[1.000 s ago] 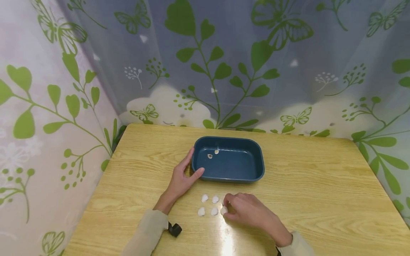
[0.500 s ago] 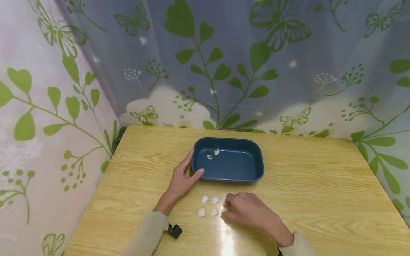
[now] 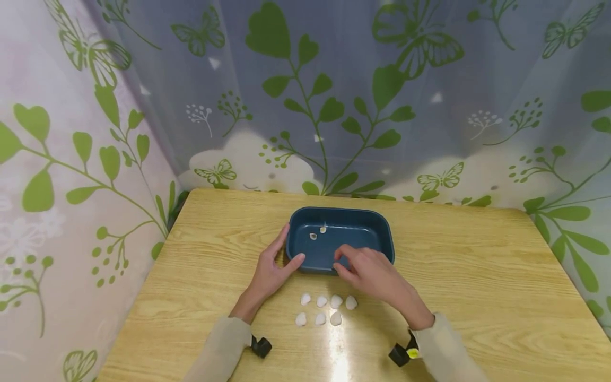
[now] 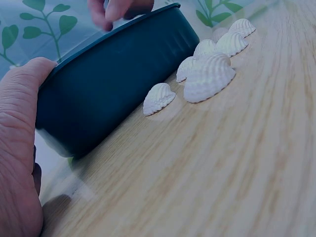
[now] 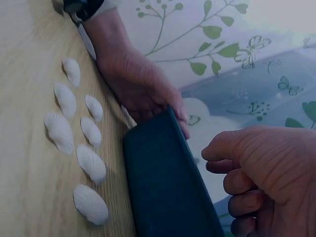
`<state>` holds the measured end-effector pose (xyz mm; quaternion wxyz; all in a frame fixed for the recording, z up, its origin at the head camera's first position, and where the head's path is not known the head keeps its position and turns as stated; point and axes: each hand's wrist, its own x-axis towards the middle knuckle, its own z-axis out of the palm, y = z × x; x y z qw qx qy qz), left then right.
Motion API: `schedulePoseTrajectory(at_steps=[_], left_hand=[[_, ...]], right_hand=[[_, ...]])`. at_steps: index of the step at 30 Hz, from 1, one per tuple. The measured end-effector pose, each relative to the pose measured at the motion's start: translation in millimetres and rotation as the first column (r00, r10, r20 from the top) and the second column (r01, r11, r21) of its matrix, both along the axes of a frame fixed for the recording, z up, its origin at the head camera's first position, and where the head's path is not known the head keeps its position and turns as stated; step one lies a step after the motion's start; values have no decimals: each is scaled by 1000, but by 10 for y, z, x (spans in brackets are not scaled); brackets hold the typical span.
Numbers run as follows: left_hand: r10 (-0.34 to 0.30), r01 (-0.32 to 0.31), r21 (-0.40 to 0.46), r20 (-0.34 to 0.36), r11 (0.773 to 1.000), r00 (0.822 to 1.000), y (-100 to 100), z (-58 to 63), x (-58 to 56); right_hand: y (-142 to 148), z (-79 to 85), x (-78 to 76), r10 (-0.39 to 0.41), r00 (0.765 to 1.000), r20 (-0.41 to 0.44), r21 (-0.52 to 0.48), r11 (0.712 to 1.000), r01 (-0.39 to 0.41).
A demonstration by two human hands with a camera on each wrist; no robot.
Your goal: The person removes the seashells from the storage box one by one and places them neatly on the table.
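Note:
My left hand (image 3: 269, 270) rests against the left end of a dark blue rectangular basin (image 3: 343, 260), thumb on the front rim and fingers along the side. Two small shells (image 3: 313, 236) lie inside the basin at its left. Above the basin's front edge is my right hand (image 3: 374, 270), thumb and index finger bent with a gap between them. No object shows between those fingertips, and the right wrist view shows its other fingers curled. Several white ribbed seashells (image 5: 90, 163) lie in two rows on the table in front of the basin.
The wood-grain table (image 3: 477, 286) stretches out on both sides of the basin. Printed curtains (image 3: 215, 127) with green leaves and butterflies hang behind it and at the left. A bright reflection falls on the tabletop near the front.
My right hand has let go of the shell at the right end of the near row and moved up over the basin, uncovering more shells. The left hand stays put.

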<state>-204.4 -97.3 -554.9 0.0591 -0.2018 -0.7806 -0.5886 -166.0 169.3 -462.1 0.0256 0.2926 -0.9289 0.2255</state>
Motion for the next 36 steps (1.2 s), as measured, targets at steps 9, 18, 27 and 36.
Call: schedulePoseTrajectory(at_steps=[9,18,27,36], left_hand=[[-10,10,4,11,1000,1000,25,193,87],[3,-3,-9,16,1000,1000,-9,-37,-11],[-9,10,-14,40,1000,999,-19,-24,-15],[-15,15,-14,28,1000,999,-23,-31,-18]], right_hand=[[35,-155,-343,-36,996,87,65,997,30],[35,-170,-628,-58,986,154,113,993,41],[-24,-249,-853,-45,981,189,141,990,18],[-113,-330,-990,-22,985,168,156,988,-4]])
